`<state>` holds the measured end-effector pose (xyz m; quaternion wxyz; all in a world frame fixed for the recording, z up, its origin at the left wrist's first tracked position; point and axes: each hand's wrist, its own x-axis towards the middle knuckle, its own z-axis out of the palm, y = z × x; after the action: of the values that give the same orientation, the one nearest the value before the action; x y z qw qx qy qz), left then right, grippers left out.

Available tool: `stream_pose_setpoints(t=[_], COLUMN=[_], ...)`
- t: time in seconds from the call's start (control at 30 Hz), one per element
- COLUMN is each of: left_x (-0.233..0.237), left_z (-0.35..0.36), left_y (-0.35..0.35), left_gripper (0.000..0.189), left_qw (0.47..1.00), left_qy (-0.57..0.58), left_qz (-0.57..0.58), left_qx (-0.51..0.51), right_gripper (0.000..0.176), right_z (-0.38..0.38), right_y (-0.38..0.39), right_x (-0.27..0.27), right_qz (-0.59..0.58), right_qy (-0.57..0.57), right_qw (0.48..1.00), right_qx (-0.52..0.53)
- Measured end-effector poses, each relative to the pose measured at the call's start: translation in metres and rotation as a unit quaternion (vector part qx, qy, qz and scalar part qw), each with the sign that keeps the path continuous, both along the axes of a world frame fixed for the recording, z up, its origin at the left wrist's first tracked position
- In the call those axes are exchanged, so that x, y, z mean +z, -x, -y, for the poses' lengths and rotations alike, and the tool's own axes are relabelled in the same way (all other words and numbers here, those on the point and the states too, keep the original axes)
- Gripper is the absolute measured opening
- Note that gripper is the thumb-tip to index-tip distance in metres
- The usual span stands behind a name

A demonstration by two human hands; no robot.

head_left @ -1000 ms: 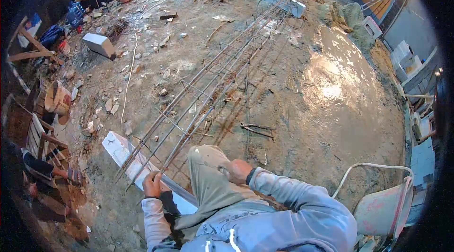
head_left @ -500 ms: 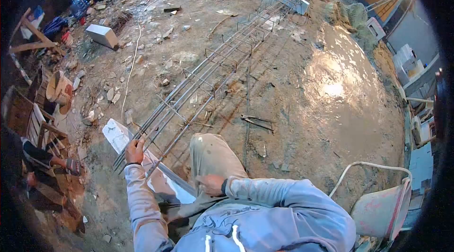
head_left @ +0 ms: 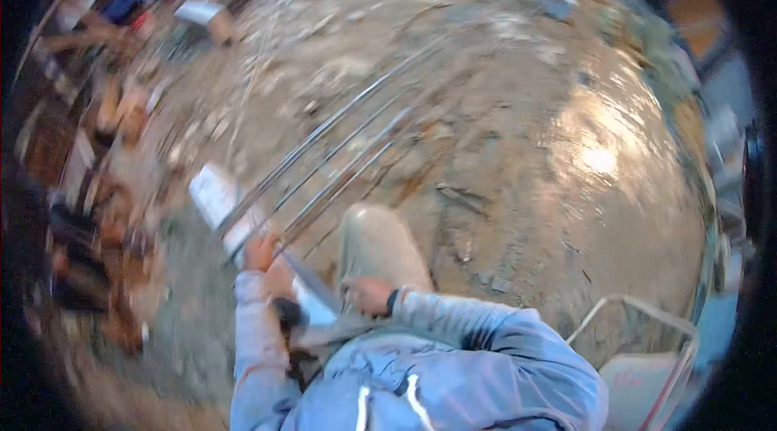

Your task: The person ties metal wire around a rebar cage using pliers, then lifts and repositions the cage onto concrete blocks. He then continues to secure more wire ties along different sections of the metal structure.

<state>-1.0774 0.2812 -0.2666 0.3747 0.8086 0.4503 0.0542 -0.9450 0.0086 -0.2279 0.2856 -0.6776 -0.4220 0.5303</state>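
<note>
A long cage of steel rebar [head_left: 356,172] slants across the view, its near end over a white block [head_left: 212,192]. My left hand [head_left: 259,253] is closed around the near end of the rebar, though motion blurs the fingers. My right hand [head_left: 371,295] is beside my bent knee [head_left: 376,241], fingers curled in. Whatever may be inside that hand is too small and smeared to name. On the ground right of the knee lies a pair of pincers [head_left: 461,198].
A white bucket [head_left: 639,382] with a raised handle stands at the lower right. Wet, shiny mortar [head_left: 607,140] covers ground on the right. Another pale block [head_left: 202,14] lies at the upper left. Debris and a person's leg, blurred, are along the left side.
The view has tilted down and blurred, shifting the scene. My left hand now appears lower on the rebar ends, nearer my body. The right hand remains by the knee, slightly higher in view.
</note>
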Motion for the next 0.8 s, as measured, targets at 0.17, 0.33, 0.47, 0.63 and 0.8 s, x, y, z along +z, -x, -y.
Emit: stream_pose_setpoints(t=[0.17,0.33,0.47,0.63,0.8], left_x=[0.012,0.023,-0.004,0.022,0.044], left_z=[0.018,0.027,0.034,0.046,0.046], left_y=[0.015,0.009,0.005,0.0,0.001], left_gripper=[0.049,0.046,0.038,0.037,0.036], left_qw=[0.996,0.992,0.983,0.98,0.99], left_qy=[-0.049,-0.096,-0.163,-0.163,-0.116], left_qz=[-0.056,-0.077,-0.07,-0.022,-0.023], left_qx=[-0.057,0.004,0.054,0.109,0.083], right_gripper=[0.016,0.014,0.024,0.034,0.034], right_z=[-0.049,-0.07,-0.079,-0.105,-0.123], right_y=[-0.007,0.006,0.003,0.007,-0.003], right_x=[0.003,-0.016,-0.03,-0.047,-0.056], right_qz=[-0.294,-0.29,-0.296,-0.31,-0.232], right_qy=[0.088,0.073,0.072,0.066,0.062], right_qw=[0.939,0.925,0.916,0.9,0.932], right_qx=[-0.154,-0.237,-0.26,-0.299,-0.273])
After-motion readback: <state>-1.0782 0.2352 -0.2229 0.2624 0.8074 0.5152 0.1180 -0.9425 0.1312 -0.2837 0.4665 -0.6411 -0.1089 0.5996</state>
